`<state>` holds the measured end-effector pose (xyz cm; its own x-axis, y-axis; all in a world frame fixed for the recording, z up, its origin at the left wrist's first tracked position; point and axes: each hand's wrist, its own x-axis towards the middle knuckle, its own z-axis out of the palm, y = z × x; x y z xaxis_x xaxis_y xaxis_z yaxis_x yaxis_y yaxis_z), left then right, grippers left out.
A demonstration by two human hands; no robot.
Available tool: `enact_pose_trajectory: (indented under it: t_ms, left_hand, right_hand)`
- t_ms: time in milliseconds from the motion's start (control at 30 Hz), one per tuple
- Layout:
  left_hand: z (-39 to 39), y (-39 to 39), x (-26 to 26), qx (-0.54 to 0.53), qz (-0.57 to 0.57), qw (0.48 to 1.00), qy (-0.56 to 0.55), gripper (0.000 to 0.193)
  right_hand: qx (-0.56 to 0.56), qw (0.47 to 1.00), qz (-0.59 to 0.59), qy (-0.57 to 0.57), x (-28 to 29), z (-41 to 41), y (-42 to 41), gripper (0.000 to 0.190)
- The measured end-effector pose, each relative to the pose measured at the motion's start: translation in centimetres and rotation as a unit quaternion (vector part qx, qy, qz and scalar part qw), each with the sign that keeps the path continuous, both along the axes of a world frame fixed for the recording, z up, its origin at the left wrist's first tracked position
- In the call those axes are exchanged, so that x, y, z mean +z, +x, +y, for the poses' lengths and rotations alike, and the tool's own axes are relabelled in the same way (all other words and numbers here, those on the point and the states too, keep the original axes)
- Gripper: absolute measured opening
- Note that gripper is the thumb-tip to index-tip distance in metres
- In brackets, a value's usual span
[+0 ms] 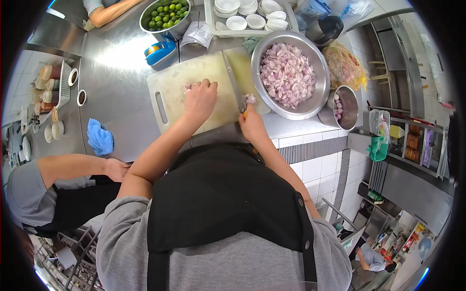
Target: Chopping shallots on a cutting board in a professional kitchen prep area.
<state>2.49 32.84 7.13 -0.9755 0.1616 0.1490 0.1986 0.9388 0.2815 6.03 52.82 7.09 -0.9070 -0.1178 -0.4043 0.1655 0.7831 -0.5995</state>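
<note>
My right hand (pixel 252 123) is closed around the orange handle of a long kitchen knife (pixel 233 78), whose blade points away from me across the cutting boards. A few shallot pieces (pixel 249 98) lie right of the blade, near the handle. My left hand (pixel 201 100) rests with curled fingers on the white cutting board (pixel 174 83); a small shallot (pixel 188 85) shows at its fingertips, and whether the fingers grip it I cannot tell. A large steel bowl (pixel 256 72) of cut shallots (pixel 287 74) stands to the right, beside a steel pot (pixel 355 109) holding several whole shallots (pixel 338 109).
Beyond the board stand a blue tape dispenser (pixel 161 53), a pot of limes (pixel 184 22) and a basket (pixel 251 34) of white dishes. A blue cloth (pixel 100 137) lies left. One co-worker's arm (pixel 72 167) is at left, another's (pixel 113 14) at the top.
</note>
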Motion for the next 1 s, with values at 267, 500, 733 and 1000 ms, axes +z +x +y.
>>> enact_pose_trajectory:
  t_ms: [267,500,733,1000]
  left_hand:
    - [-0.6,-0.2,-1.3,-0.006,-0.024,0.997,-0.068,0.010]
    - [0.5,-0.7,-1.2,-0.051,-0.062,0.990,0.115,0.016]
    - [4.0,0.5,-2.5,-0.019,-0.124,0.905,0.407,0.018]
    - [2.7,1.1,-3.5,-0.189,0.020,0.949,0.253,0.015]
  right_hand:
    - [0.022,0.999,0.024,-0.002,-0.4,1.0,-0.4,0.032]
    - [0.032,0.999,0.012,0.004,0.1,0.7,-0.3,0.032]
    - [0.029,1.000,0.008,0.005,0.3,0.7,-0.3,0.029]
    - [0.028,0.999,0.000,0.043,0.4,0.5,0.0,0.027]
